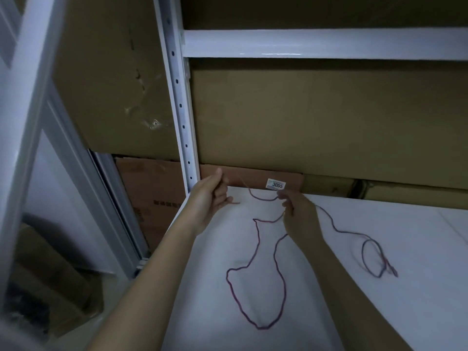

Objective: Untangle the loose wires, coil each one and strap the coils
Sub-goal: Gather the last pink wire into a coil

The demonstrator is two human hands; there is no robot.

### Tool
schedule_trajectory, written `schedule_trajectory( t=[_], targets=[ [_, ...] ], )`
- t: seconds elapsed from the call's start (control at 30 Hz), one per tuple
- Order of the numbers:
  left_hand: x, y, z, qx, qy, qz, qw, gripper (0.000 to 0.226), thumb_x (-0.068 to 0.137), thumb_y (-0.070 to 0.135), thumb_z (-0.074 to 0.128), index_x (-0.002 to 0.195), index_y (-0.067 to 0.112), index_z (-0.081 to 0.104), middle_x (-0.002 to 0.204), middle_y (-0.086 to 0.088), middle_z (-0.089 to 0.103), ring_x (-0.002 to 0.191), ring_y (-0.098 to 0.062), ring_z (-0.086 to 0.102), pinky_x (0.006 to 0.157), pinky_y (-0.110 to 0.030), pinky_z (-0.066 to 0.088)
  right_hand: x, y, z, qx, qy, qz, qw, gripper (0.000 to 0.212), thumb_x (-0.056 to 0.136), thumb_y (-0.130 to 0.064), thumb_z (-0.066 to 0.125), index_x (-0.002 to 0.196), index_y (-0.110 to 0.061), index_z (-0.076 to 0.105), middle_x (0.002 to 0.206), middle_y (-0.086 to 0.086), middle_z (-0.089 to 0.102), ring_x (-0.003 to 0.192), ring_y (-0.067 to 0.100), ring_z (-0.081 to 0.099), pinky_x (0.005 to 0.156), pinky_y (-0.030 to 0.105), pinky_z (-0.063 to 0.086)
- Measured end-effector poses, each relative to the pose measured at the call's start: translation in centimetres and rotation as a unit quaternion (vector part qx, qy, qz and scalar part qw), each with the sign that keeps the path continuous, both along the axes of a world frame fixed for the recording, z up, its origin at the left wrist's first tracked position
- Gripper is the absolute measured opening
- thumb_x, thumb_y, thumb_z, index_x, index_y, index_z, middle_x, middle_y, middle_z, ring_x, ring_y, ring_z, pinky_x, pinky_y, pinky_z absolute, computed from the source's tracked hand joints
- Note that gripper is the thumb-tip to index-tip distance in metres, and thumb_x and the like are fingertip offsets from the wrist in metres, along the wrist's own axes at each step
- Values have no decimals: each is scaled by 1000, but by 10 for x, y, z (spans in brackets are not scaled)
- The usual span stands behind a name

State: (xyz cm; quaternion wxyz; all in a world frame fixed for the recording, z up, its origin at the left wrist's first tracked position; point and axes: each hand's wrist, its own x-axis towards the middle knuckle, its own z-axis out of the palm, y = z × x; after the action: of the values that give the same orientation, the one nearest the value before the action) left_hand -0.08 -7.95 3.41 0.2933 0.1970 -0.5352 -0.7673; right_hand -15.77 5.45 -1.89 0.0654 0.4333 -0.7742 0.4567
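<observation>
On white shelf board (379,249): one purple wire (255,272), lying in loose loops, one big loop toward near edge, one small loop (372,257) out to the right. Two bare hands at far end of board. Left hand (211,196) curled around one stretch of wire, short end poking out beside its fingers. Right hand (297,211) pinching same wire between fingertips, a slack sag of wire hanging between both hands. Behind, two large tan cardboard boxes (316,117) closed, contents not visible; one reddish box (152,198) lower down, one white label (276,184) reading 3055 on reddish card behind the hands. One white perforated rack upright (181,105), one white crossbeam (324,43). More cardboard (50,274) on floor at left, too dark to count.
</observation>
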Motion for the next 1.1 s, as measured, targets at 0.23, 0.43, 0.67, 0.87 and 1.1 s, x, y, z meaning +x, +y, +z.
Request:
schedule_trajectory(
  t=[0.23, 0.43, 0.67, 0.87, 1.1],
  targets=[
    [-5, 12, 13, 6, 123, -51, 991, 30, 104, 15, 30, 128, 7, 46, 80, 7, 68, 73, -8, 62, 85, -29, 52, 37, 8, -2, -17, 184, 78, 980, 16, 83, 6, 60, 94, -1, 70, 76, 10, 67, 67, 27, 58, 71, 26, 40],
    [-9, 25, 23, -88, 138, -103, 981, 21, 99, 19, 33, 108, 14, 51, 88, 8, 72, 86, -9, 68, 98, -30, 48, 44, 13, 4, -1, 207, 116, 972, 24, 76, 14, 57, 91, 1, 70, 74, 12, 66, 65, 28, 60, 70, 27, 38],
    [-18, 24, 27, -165, 73, 90, 979, 31, 103, 20, 38, 83, 6, 57, 56, 4, 65, 51, -6, 54, 59, -17, 47, 46, 23, 15, -29, 141, 163, 976, 23, 85, 7, 53, 96, -2, 71, 82, 10, 66, 76, 22, 59, 72, 20, 40],
    [-22, 28, 26, -258, 2, 34, 966, 28, 104, 11, 31, 123, 3, 49, 81, -4, 69, 58, -6, 53, 58, -21, 43, 45, 30, 38, -74, 182, 195, 961, 16, 89, -2, 56, 94, -1, 71, 78, 11, 62, 77, 13, 49, 71, 18, 37],
    [-20, 30, 29, -207, 20, -62, 976, 32, 104, 17, 31, 126, 6, 51, 116, -16, 66, 104, -17, 66, 94, -22, 50, 41, 31, 57, -114, 183, 217, 952, 16, 85, 4, 56, 89, -1, 71, 81, 1, 64, 78, -1, 49, 75, 7, 35]
  ],
)
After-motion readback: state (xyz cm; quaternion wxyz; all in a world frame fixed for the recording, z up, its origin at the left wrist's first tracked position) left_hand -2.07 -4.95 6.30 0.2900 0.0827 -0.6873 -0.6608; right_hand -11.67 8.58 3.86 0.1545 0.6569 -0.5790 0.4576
